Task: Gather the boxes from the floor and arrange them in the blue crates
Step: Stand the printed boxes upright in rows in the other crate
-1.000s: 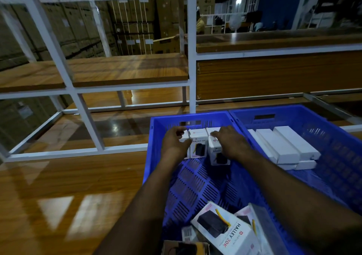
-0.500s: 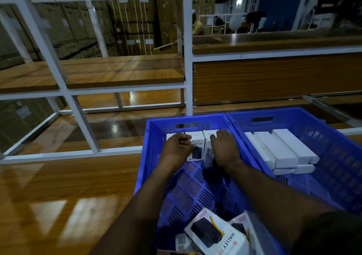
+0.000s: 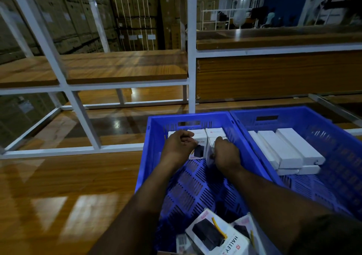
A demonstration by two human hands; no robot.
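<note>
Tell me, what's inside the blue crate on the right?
Long plain white boxes lie side by side inside the right blue crate, stacked on at least two more white boxes underneath. Anything deeper is covered, and their labels do not show.

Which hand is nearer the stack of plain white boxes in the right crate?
The right hand. It is in the left crate, on the side next to the white boxes, with the crate walls between. The left hand is farther away, beyond the right hand.

Right-hand fingers (image 3: 220,140) now curled on box (image 3: 215,137)
</note>
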